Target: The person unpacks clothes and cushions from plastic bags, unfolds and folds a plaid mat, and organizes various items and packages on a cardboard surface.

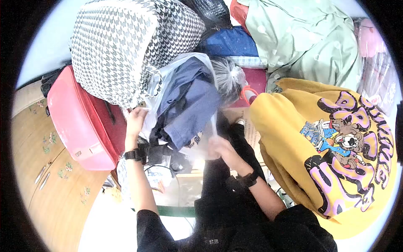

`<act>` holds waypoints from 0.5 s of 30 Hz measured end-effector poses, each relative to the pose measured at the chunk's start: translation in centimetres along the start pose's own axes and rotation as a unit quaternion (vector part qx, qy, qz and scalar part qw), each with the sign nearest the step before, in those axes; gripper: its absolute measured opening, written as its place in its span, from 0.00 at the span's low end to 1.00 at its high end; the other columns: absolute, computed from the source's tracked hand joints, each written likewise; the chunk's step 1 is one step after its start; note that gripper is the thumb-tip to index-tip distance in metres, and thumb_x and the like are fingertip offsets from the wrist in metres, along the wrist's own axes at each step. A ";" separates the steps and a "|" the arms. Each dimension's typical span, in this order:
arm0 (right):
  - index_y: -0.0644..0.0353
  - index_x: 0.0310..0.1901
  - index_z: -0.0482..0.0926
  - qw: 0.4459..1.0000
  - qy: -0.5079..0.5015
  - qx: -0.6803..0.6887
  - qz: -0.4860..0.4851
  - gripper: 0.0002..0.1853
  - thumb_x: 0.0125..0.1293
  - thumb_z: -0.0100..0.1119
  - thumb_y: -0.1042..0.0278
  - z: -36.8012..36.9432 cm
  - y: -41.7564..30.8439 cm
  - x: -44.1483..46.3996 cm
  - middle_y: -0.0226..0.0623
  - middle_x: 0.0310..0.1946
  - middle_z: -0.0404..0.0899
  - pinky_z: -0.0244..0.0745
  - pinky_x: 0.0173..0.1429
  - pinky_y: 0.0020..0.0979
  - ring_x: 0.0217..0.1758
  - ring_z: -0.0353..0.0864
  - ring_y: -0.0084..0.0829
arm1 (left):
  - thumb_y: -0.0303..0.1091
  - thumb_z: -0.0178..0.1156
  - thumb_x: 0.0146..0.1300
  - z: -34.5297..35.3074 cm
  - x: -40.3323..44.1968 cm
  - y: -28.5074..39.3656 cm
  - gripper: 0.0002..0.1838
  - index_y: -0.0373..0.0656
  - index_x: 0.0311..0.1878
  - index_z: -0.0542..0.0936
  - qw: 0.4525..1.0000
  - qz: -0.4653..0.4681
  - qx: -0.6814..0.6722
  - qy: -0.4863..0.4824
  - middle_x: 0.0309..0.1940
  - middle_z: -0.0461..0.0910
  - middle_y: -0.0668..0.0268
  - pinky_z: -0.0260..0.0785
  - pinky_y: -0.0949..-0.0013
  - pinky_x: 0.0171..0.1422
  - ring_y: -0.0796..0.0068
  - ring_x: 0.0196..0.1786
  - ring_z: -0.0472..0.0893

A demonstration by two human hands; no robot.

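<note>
A translucent plastic bag (167,71) stands in front of me, its mouth facing me. Folded navy-blue clothing (189,105) fills much of it. The fingers of my left hand (136,119) pinch the left edge of the bag, close beside the houndstooth bundle. On the opposite edge my right hand (219,148) is closed around the plastic; it is slightly blurred. Dark bands circle both wrists.
Left stands a pink-red suitcase (79,122) beside a wooden cabinet (46,164). A houndstooth bundle (121,46) rises behind it. At right lies a yellow printed sweatshirt (289,126); behind are a pale green cloth (306,38) and a blue bag (231,44).
</note>
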State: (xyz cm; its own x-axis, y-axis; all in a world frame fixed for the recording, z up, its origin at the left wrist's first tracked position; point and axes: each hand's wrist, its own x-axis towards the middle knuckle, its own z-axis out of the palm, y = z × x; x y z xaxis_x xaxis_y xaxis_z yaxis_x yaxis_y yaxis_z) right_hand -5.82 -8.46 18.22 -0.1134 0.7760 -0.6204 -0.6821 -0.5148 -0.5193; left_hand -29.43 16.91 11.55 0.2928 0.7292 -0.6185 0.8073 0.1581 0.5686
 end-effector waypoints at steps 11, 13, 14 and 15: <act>0.66 0.36 0.71 0.948 0.122 -0.252 -0.153 0.11 0.66 0.47 0.65 1.6 -3.2 -2.1 0.36 0.23 0.70 0.65 0.34 0.25 0.28 0.67 0.20 | 0.36 0.51 0.63 0.2 -8.3 9.8 0.14 0.37 0.46 0.76 0.952 -0.085 -0.292 -0.031 0.25 0.73 0.77 0.57 0.84 0.25 0.88 0.21 0.66; 0.67 0.34 0.70 0.950 0.069 -0.263 -0.153 0.11 0.66 0.46 0.66 2.7 -3.9 -3.8 0.38 0.21 0.68 0.64 0.31 0.26 0.26 0.66 0.21 | 0.36 0.48 0.66 0.2 -12.7 11.1 0.15 0.38 0.51 0.75 0.974 -0.012 -0.222 0.031 0.20 0.65 0.82 0.48 0.83 0.22 0.92 0.19 0.58; 0.68 0.33 0.70 0.950 0.066 -0.251 -0.177 0.11 0.67 0.44 0.67 3.3 -4.0 -4.8 0.39 0.19 0.67 0.64 0.30 0.27 0.24 0.66 0.21 | 0.36 0.49 0.65 0.0 -15.3 11.7 0.16 0.39 0.51 0.75 0.969 -0.018 -0.238 0.059 0.19 0.63 0.83 0.47 0.83 0.23 0.92 0.19 0.57; 0.67 0.32 0.70 0.944 0.061 -0.274 -0.176 0.11 0.66 0.44 0.68 3.6 -4.1 -6.2 0.40 0.19 0.67 0.64 0.30 0.27 0.23 0.66 0.22 | 0.36 0.49 0.65 0.4 -18.0 11.9 0.16 0.39 0.52 0.74 0.962 -0.025 -0.256 0.089 0.18 0.62 0.83 0.47 0.83 0.23 0.92 0.19 0.55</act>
State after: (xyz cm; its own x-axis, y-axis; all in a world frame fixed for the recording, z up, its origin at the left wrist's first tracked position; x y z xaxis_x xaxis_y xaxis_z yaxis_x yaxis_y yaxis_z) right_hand -4.92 -9.79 26.33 0.1579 0.9033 -0.3988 -0.1828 -0.3702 -0.9108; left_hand -24.90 5.44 29.21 0.1312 0.8071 -0.5757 0.4468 0.4702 0.7611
